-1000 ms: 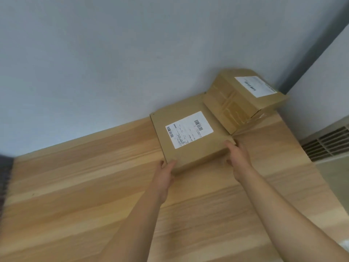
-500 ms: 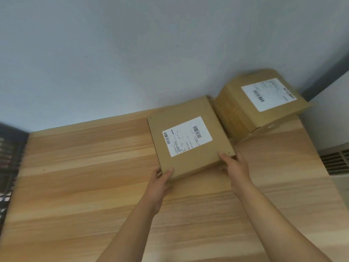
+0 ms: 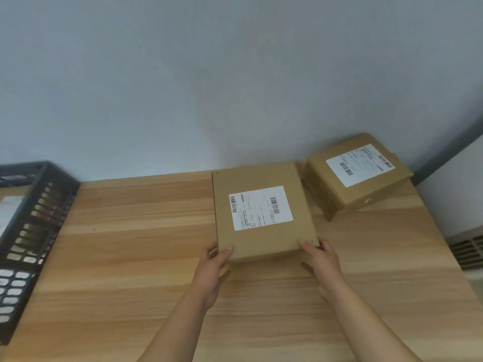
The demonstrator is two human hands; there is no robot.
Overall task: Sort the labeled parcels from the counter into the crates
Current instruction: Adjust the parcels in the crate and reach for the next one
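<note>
— On the wooden counter (image 3: 143, 257), in the head view: what is being handled?
— A flat brown parcel (image 3: 261, 241), just right of the picture's centre, with its barcoded label (image 3: 260, 207) facing up. Its far edge lies close to the grey wall (image 3: 209, 74) at twelve o'clock.
— And the hands?
— Both are on its near edge. The left hand (image 3: 213, 270) grips the corner at seven o'clock of the parcel, thumb on top and fingers curled round the side. The right hand (image 3: 322, 265) grips the corner at five o'clock, thumb on the top face and the other fingers tucked below.
— Is it off the wood?
— A shadow runs under the near edge, so that edge looks raised. Whether the far edge rests on the counter, I cannot tell.
— Anything else on the counter?
— A thicker parcel (image 3: 366, 194) at two o'clock from the held one, near it but apart. It sits askew by the wall, with a white label (image 3: 359, 164) on top.
— The crates?
— One dark slotted crate (image 3: 34, 231) at nine o'clock, at the counter's left end, cut off by the frame. Something pale lies inside, too blurred to name.
— And to the right?
— A slatted vent grille (image 3: 467, 252) at four o'clock, beyond the counter's edge.
</note>
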